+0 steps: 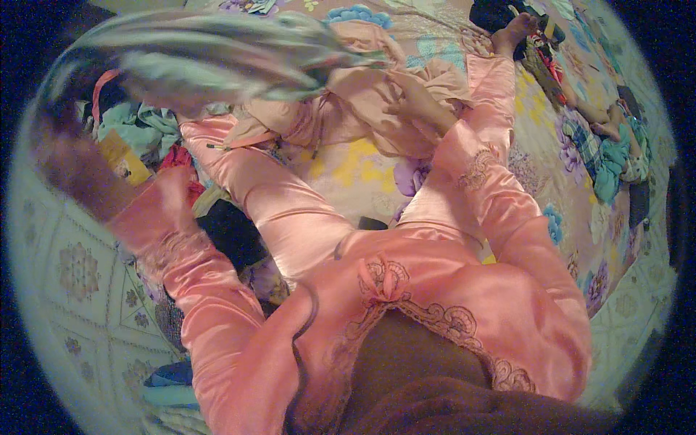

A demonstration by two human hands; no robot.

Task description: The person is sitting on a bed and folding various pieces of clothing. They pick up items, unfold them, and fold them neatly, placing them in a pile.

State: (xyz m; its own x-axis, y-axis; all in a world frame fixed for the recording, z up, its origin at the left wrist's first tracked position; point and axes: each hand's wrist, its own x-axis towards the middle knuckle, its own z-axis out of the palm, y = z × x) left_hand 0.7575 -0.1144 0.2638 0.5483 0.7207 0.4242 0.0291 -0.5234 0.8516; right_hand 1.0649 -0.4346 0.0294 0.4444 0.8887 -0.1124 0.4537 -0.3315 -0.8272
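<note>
A pale green and grey cloth (217,60), smeared by motion, stretches across the upper left above the bedding. My left hand (81,168) is a dark blur below the cloth's left end; its fingers and any hold on the cloth cannot be made out. Between my legs lies a crumpled beige garment (353,103). My right hand (410,103) rests on that garment with its fingers apart and slightly bent. Pink satin sleeves cover both of my arms, and my legs (288,201) are spread on either side of the garment.
A flower-printed sheet (353,168) spreads beneath everything. Left of my leg are a yellow packet (125,157), turquoise cloth (136,128), red cloth (176,160) and a black item (228,228). My bare foot (514,32) and mixed clothes (606,168) are at right, beside bare limbs.
</note>
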